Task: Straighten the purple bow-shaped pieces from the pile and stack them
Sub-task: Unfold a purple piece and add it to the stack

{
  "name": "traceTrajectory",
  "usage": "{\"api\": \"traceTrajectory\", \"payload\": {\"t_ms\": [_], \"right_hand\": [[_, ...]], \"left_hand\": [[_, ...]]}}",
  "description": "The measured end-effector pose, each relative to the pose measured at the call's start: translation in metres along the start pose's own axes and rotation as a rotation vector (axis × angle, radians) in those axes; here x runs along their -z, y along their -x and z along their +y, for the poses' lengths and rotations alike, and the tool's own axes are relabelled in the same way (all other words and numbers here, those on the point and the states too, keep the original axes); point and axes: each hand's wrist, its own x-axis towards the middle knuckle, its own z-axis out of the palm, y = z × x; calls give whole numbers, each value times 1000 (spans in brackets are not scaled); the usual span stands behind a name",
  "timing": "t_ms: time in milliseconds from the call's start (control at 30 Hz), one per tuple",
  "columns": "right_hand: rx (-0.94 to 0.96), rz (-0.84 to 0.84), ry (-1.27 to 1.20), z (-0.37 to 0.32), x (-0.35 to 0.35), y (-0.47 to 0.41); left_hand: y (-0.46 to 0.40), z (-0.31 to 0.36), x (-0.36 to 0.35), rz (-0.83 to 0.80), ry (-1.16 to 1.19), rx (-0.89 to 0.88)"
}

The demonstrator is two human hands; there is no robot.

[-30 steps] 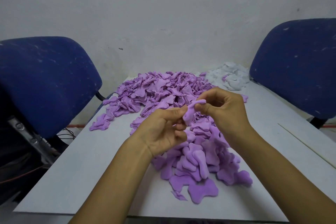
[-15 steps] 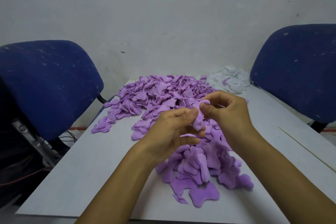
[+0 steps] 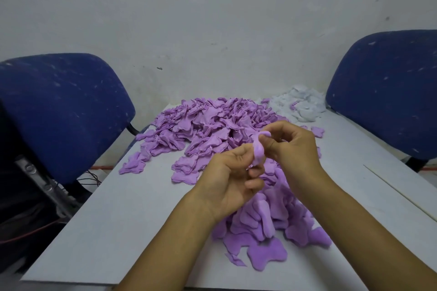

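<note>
The white table [image 3: 132, 220] carries most of the remaining work: a broad pile of crumpled purple bow-shaped pieces [image 3: 208, 125] spreads across its far half, judged the bulk of the job. Nearer the person lies a smaller overlapping heap of flattened pieces [image 3: 267, 222], more a loose spread than a neat stack, so only a modest share looks done. Above that heap, the left hand [image 3: 227, 182] and right hand [image 3: 293, 146] both pinch one curled purple piece [image 3: 258, 151] between them, mid-straightening and not yet laid down.
</note>
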Motion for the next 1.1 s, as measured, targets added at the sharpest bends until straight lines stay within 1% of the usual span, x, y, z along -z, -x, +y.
{"api": "traceTrajectory", "payload": {"t_ms": [33, 67, 133, 167, 200, 233, 267, 367, 400, 433, 500, 600, 667, 733, 767, 867, 933, 967, 1000, 1067, 1100], "right_hand": [[-6, 29, -9, 0, 1, -2], [-10, 61, -17, 0, 3, -3], [-21, 109, -40, 0, 8, -5], [-20, 109, -41, -1, 8, -5], [-9, 92, -28, -2, 8, -4], [12, 68, -4, -2, 8, -2], [33, 50, 24, -3, 7, -1], [49, 39, 78, -3, 8, 1], [47, 42, 83, -2, 8, 1], [43, 54, 81, -1, 8, 2], [10, 89, 28, 1, 8, 3], [-29, 120, -92, 1, 10, 5], [-22, 118, -88, 1, 11, 7], [-19, 71, -67, 0, 9, 10], [-27, 35, -63, 0, 8, 12], [-57, -49, -70, -1, 7, 13], [-69, -43, -48, 0, 7, 12], [-69, -36, -25, 1, 8, 12], [-72, -41, -3, 2, 9, 11], [-102, -101, 13, 2, 14, 7], [-128, -128, 12, 2, 19, 4]], "left_hand": [[-1, 0, -1, 13, -73, -19], [-3, 1, -1, 64, -184, -52], [-7, 3, 2, 210, -385, -147], [-8, 3, 5, 263, -427, -186], [-8, 4, 6, 288, -463, -199], [-7, 4, 7, 280, -505, -189], [-7, 4, 6, 237, -539, -148], [-7, 6, 5, 51, -511, 3], [-7, 8, 5, 22, -509, 13], [-7, 9, 7, 27, -507, -7], [-6, 9, 10, 139, -488, -99], [-6, 6, 16, 375, -402, -234], [-8, 7, 20, 374, -411, -272], [-6, 8, 20, 336, -467, -294], [-6, 8, 20, 352, -507, -321], [-4, 11, 23, 501, -579, -401], [-5, 14, 26, 570, -602, -416], [-5, 16, 28, 565, -614, -408], [-4, 16, 28, 515, -633, -374], [-2, 18, 29, 350, -690, -264], [-1, 19, 32, 305, -725, -219]]}}
